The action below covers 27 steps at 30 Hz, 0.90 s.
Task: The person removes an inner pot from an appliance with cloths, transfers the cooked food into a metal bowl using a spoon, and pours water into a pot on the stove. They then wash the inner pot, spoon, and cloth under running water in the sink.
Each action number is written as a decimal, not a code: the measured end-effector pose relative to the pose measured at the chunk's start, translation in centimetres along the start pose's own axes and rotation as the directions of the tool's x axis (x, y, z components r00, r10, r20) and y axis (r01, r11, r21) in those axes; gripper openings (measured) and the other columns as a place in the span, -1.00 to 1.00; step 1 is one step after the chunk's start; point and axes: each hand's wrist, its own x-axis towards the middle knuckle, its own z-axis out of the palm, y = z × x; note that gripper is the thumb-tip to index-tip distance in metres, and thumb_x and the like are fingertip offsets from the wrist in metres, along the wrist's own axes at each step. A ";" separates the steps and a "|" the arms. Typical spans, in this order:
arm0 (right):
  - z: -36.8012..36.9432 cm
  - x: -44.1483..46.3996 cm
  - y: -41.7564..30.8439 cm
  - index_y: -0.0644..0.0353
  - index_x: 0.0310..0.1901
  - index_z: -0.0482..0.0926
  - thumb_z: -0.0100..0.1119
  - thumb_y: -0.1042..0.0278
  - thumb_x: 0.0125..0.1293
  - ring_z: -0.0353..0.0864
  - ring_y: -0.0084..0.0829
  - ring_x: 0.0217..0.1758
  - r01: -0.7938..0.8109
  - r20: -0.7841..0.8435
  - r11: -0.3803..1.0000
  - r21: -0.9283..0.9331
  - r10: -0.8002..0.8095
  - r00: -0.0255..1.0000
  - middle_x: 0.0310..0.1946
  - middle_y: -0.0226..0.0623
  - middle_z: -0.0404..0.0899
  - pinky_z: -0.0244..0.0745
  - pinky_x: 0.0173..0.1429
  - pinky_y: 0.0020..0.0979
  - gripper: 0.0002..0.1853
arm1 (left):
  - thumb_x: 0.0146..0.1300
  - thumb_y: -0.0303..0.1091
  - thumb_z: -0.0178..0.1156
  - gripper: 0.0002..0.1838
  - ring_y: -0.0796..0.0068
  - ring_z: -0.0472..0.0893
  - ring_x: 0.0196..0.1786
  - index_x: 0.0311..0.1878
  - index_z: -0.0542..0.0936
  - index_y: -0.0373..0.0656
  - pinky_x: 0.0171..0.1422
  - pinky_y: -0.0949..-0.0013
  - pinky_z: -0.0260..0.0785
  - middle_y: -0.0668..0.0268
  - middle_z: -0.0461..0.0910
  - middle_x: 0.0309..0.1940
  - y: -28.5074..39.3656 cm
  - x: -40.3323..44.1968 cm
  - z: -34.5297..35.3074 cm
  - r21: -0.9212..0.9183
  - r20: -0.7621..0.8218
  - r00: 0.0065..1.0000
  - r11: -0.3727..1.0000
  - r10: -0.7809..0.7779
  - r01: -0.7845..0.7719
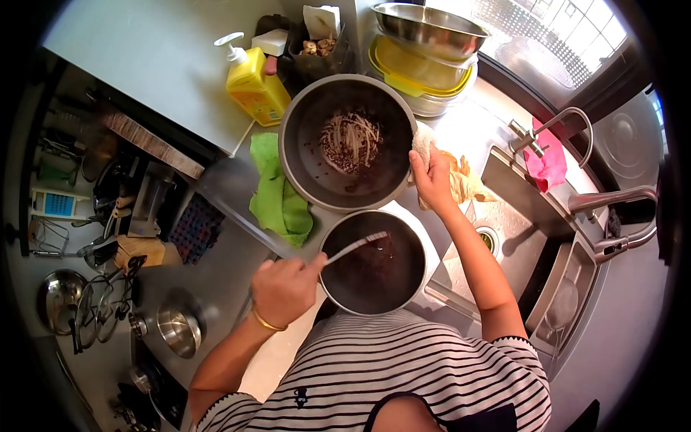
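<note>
My left hand [284, 291], with a gold bangle at the wrist, is closed round a slim pale utensil with a ribbed end [360, 245]. The utensil reaches over the lower dark pot [374, 277], which has dark brown contents. Just above it sits a larger grey pot [309, 137], its open mouth facing me and brown residue streaked on its bottom. My right hand [432, 180] grips a beige cloth [425, 140] against this pot's right side. Whether a handle lies under the cloth is hidden. The utensil's exact kind is unclear.
A green cloth [277, 198] lies left of the pots, near a yellow pump bottle [258, 88]. Stacked bowls [432, 32] stand behind. A steel sink [515, 194] with taps [536, 137] is on the right. Racks with lids and a steel bowl [178, 327] are on the left.
</note>
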 end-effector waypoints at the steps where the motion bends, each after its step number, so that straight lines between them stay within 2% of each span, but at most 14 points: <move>1: 0.0 0.0 0.0 0.28 -0.38 0.41 0.07 0.39 0.25 0.30 -0.40 -0.67 0.012 0.001 1.000 -0.018 -0.012 1.000 -0.70 -0.25 0.35 0.18 -0.53 -0.39 -0.86 | -0.09 -0.39 0.23 -0.73 0.42 0.39 -0.64 -0.24 0.66 0.06 -0.55 0.36 0.13 0.40 0.32 -0.70 -0.4 0.6 -0.8 0.001 0.000 1.000 1.000 0.002 -0.002; 4: -0.3 0.2 -1.0 0.27 -0.38 0.42 0.07 0.39 0.25 0.33 -0.37 -0.64 -0.069 0.030 0.997 0.015 0.069 0.997 -0.68 -0.23 0.36 0.19 -0.50 -0.38 -0.86 | -0.07 -0.36 0.27 -0.73 0.14 0.53 -0.50 -0.22 0.65 -0.10 -0.40 0.27 0.37 0.20 0.54 -0.56 -1.7 3.8 -2.5 -0.244 0.105 0.966 0.935 -0.237 0.256; 7: 0.3 0.1 0.4 0.27 -0.39 0.43 0.09 0.39 0.23 0.34 -0.30 -0.64 0.110 -0.048 0.994 -0.029 -0.111 0.993 -0.67 -0.19 0.37 0.20 -0.50 -0.35 -0.86 | -0.01 -0.33 0.23 -0.71 0.12 0.56 -0.39 -0.15 0.62 -0.08 -0.33 0.20 0.40 0.19 0.55 -0.51 -4.5 8.1 0.2 -0.214 0.061 0.985 0.962 -0.159 0.168; 8: -0.5 -0.1 0.4 0.29 -0.25 0.47 0.07 0.37 0.27 0.34 -0.50 -0.50 0.053 0.043 0.989 -0.139 -0.047 0.998 -0.57 -0.33 0.40 0.26 -0.38 -0.44 -0.85 | 0.02 -0.34 0.19 -0.73 0.14 0.55 -0.41 -0.15 0.61 -0.06 -0.34 0.19 0.38 0.21 0.53 -0.51 -4.6 10.1 1.2 -0.131 0.058 0.992 0.984 -0.110 0.117; 9: -0.9 0.0 -0.4 0.28 -0.29 0.46 0.07 0.37 0.26 0.36 -0.45 -0.51 -0.053 0.100 0.997 -0.056 0.059 0.993 -0.57 -0.29 0.41 0.27 -0.38 -0.42 -0.86 | 0.04 -0.35 0.16 -0.75 0.16 0.55 -0.42 -0.16 0.60 -0.04 -0.36 0.18 0.36 0.22 0.51 -0.51 -4.8 11.9 2.1 -0.042 0.058 0.996 0.996 -0.071 0.074; 11: -0.7 0.0 -0.1 0.28 -0.32 0.44 0.07 0.40 0.24 0.37 -0.41 -0.53 -0.039 0.089 0.996 -0.075 0.046 0.995 -0.59 -0.28 0.40 0.26 -0.40 -0.40 -0.88 | 0.02 -0.38 0.12 -0.80 0.26 0.53 -0.48 -0.23 0.58 0.00 -0.39 0.22 0.30 0.28 0.48 -0.54 -5.3 15.2 5.0 0.204 -0.084 0.987 0.971 0.140 -0.121; 13: -0.6 0.5 -1.1 0.28 -0.39 0.41 0.10 0.42 0.20 0.36 -0.28 -0.59 0.008 0.086 0.998 -0.063 -0.002 0.996 -0.63 -0.20 0.38 0.24 -0.46 -0.34 -0.87 | -0.03 -0.38 0.12 -0.84 0.36 0.53 -0.50 -0.32 0.56 0.00 -0.39 0.30 0.29 0.32 0.49 -0.55 -5.2 17.6 7.3 0.323 -0.051 0.978 0.930 0.203 -0.176; 14: -0.6 0.7 -1.3 0.28 -0.45 0.38 0.13 0.43 0.16 0.36 -0.16 -0.64 0.047 0.075 0.997 -0.063 -0.042 0.996 -0.67 -0.12 0.37 0.23 -0.51 -0.28 -0.84 | -0.06 -0.36 0.13 -0.84 0.37 0.55 -0.51 -0.33 0.56 -0.03 -0.40 0.30 0.30 0.33 0.50 -0.55 -4.8 18.0 7.6 0.369 0.004 0.968 0.899 0.251 -0.235; 17: -0.3 0.8 -0.5 0.29 -0.45 0.36 0.14 0.44 0.14 0.37 -0.08 -0.62 0.126 0.014 0.989 -0.076 -0.126 0.992 -0.67 -0.09 0.35 0.23 -0.51 -0.25 -0.83 | -0.12 -0.33 0.16 -0.89 0.31 0.60 -0.51 -0.44 0.58 -0.05 -0.42 0.28 0.36 0.30 0.56 -0.62 -4.6 17.0 7.0 0.220 0.394 0.815 0.817 0.426 -0.533; 20: 0.3 -0.1 0.5 0.27 -0.31 0.46 0.11 0.46 0.16 0.44 -0.22 -0.54 0.128 0.031 0.983 -0.130 -0.125 0.992 -0.58 -0.16 0.45 0.30 -0.42 -0.34 -0.90 | -0.14 -0.34 0.17 -0.90 0.29 0.61 -0.51 -0.47 0.59 -0.05 -0.40 0.29 0.38 0.28 0.57 -0.63 -5.5 17.6 4.6 0.203 0.540 0.734 0.782 0.413 -0.589; 21: 0.6 -0.1 0.2 0.27 -0.33 0.47 0.13 0.47 0.14 0.44 -0.19 -0.55 0.161 -0.016 0.981 -0.112 -0.164 0.986 -0.59 -0.15 0.44 0.30 -0.43 -0.33 -0.91 | -0.15 -0.33 0.18 -0.86 0.29 0.60 -0.51 -0.43 0.60 -0.06 -0.40 0.29 0.38 0.29 0.57 -0.61 -5.6 18.1 3.2 0.230 0.585 0.725 0.783 0.363 -0.578; 23: 0.5 0.0 -0.4 0.27 -0.35 0.46 0.13 0.49 0.14 0.43 -0.18 -0.56 0.095 0.017 0.992 -0.081 -0.094 0.995 -0.61 -0.15 0.42 0.30 -0.44 -0.32 -0.92 | -0.13 -0.34 0.18 -0.85 0.29 0.59 -0.52 -0.41 0.60 -0.08 -0.41 0.28 0.38 0.27 0.58 -0.60 -7.1 17.8 2.9 0.263 0.428 0.840 0.843 0.334 -0.469; 24: 0.7 0.1 -0.8 0.29 -0.50 0.29 0.17 0.47 0.11 0.36 -0.01 -0.58 0.154 -0.019 0.984 -0.089 -0.156 0.988 -0.66 -0.03 0.32 0.22 -0.51 -0.21 -0.77 | -0.13 -0.34 0.18 -0.85 0.29 0.59 -0.52 -0.41 0.60 -0.08 -0.41 0.28 0.38 0.27 0.58 -0.60 -7.4 17.4 3.3 0.263 0.438 0.837 0.844 0.326 -0.467; 27: 1.0 0.4 -1.6 0.29 -0.50 0.29 0.17 0.47 0.12 0.36 -0.02 -0.60 0.119 0.002 0.992 -0.051 -0.119 0.993 -0.66 -0.04 0.32 0.22 -0.52 -0.21 -0.77 | -0.11 -0.36 0.16 -0.86 0.30 0.59 -0.54 -0.43 0.58 -0.14 -0.44 0.26 0.38 0.24 0.57 -0.59 -8.7 15.3 5.3 0.369 0.374 0.900 0.855 0.224 -0.366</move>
